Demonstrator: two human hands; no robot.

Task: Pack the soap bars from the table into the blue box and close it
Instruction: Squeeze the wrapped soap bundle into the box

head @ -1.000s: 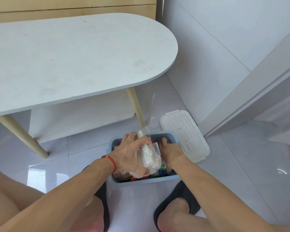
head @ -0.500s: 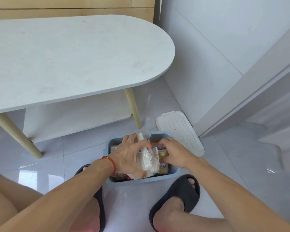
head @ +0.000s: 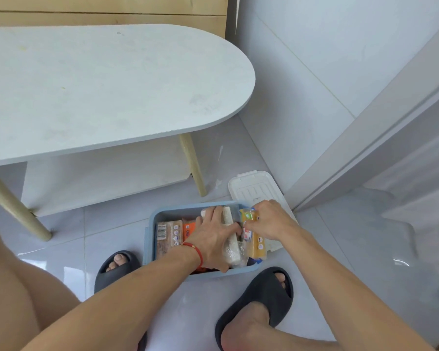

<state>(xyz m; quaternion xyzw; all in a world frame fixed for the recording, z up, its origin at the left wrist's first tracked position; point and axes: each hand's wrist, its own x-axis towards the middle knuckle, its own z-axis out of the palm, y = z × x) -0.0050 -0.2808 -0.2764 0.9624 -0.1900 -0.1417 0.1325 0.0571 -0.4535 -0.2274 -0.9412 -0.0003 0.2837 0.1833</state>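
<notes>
The blue box [head: 151, 231] stands open on the floor between my feet, filled with wrapped soap bars. My left hand [head: 213, 239], with a red cord at the wrist, lies over a clear-wrapped white soap bar [head: 232, 249] inside the box and holds it down in the middle. My right hand [head: 270, 220] pinches a yellow-wrapped soap bar [head: 256, 245] that stands along the box's right side. A brown-wrapped bar [head: 166, 235] and an orange one [head: 189, 230] lie at the left of the box. The white lid [head: 251, 188] lies on the floor behind the box, to its right.
A white oval table [head: 99, 92] with pale wooden legs [head: 193, 165] stands just behind the box. A white wall and a door frame [head: 365, 138] run along the right. My feet in dark slippers [head: 261, 295] flank the box on the glossy tiled floor.
My left hand has lowered the clear-wrapped bar from above the box down into it. My right hand has moved from inside the box to the yellow bar at its right side.
</notes>
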